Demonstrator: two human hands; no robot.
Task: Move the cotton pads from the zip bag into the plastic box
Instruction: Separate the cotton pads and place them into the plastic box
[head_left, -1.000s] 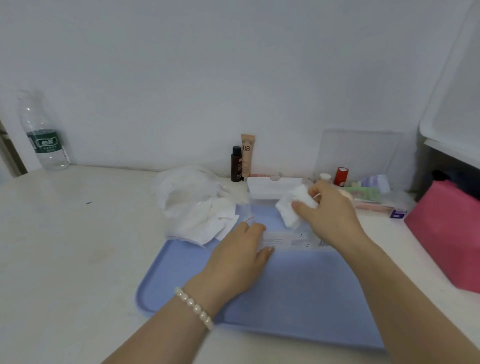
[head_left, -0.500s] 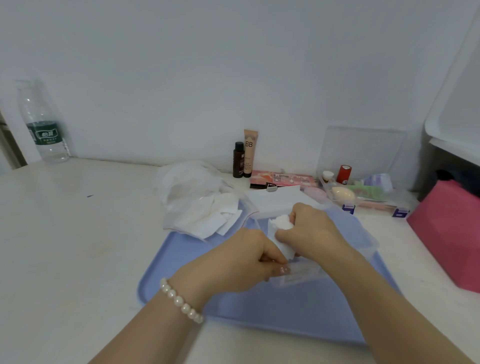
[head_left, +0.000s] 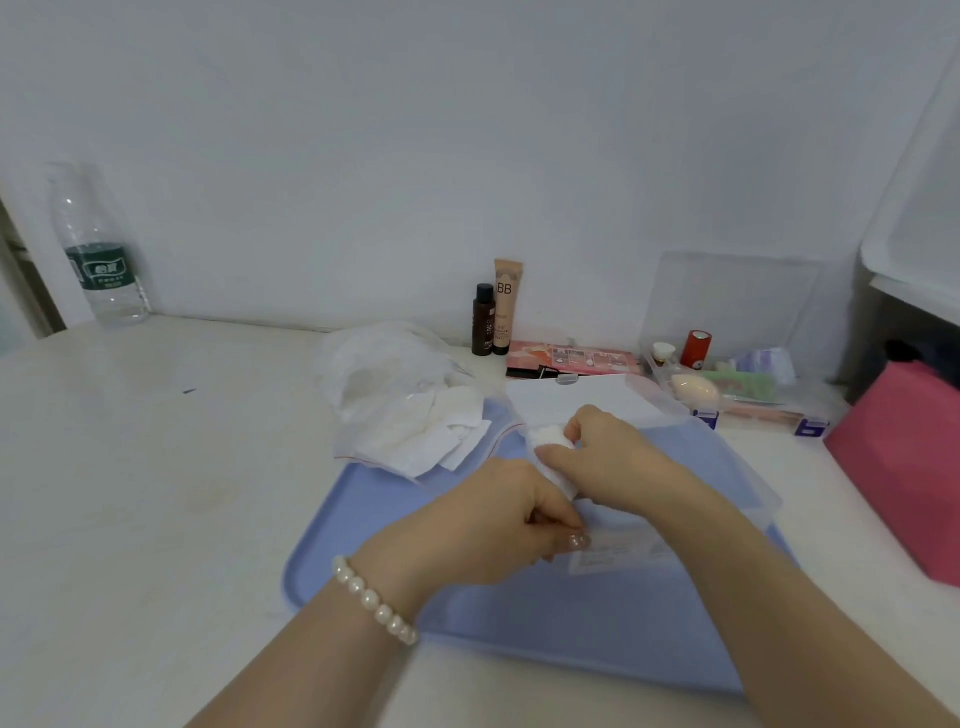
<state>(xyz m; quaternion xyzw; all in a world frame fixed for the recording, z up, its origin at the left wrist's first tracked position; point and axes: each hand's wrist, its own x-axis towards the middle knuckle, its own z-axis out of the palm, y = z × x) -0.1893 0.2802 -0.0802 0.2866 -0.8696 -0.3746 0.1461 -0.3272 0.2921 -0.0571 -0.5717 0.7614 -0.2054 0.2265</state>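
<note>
Two bare hands met over a shallow clear plastic box (head_left: 748, 483) that sat on a pale blue rectangular plastic tray (head_left: 545, 634). The right hand (head_left: 618, 457) had its fingers and thumb curled around a small wad of white cotton pads (head_left: 550, 435), holding it just above or inside the box's near left corner; which of the two could not be told. The left hand (head_left: 498, 525), with a white pearl bracelet (head_left: 374, 603) on its wrist, was curled with its fingertips pinching at the box's near edge, just below the wad. A printed label showed through the front of the box.

Left of the hands, a crumpled clear zip bag with a red seal strip (head_left: 395, 395) lay half on the tray's far left corner and half on the cream tabletop (head_left: 130, 493), with more white cotton pads spilling from its mouth. Behind the box, by the white wall, stood a small dark brown bottle (head_left: 483, 319) and a beige tube marked BB (head_left: 506, 306), touching side by side. A clear plastic water bottle with a green label (head_left: 98, 249) stood at far left. A pink box (head_left: 904, 462) sat at far right.
</note>
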